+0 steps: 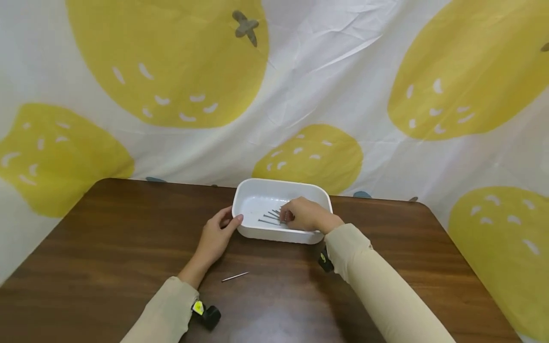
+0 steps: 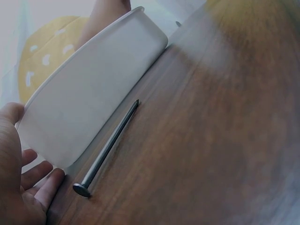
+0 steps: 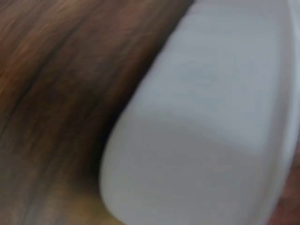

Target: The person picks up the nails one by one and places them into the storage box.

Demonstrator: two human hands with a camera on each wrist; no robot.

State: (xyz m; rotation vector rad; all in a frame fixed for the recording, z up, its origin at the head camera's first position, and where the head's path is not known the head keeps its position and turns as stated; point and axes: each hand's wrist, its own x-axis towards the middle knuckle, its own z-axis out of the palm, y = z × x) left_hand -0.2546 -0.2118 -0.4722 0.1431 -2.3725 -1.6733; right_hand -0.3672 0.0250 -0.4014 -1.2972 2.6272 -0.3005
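A white plastic tray point(image 1: 274, 234) stands near the table's back edge. My left hand point(image 1: 216, 233) grips its left end, the thumb point(image 2: 11, 112) at the rim and the other fingers low against the outside wall. Inside the tray my right hand point(image 1: 306, 214) reaches down with curled fingers onto several grey nails point(image 1: 269, 218), which fan out to the left from under the fingertips. The palm hides how many it holds. A single nail point(image 1: 235, 277) lies on the table in front of the tray; its flat head and point show in the left wrist view.
The brown wooden table point(image 1: 128, 247) has rounded back corners. Behind it hangs a white cloth point(image 1: 326, 81) with yellow fruit prints. Blurred in the right wrist view, the tray's outer wall point(image 3: 197, 140) fills much of the picture.
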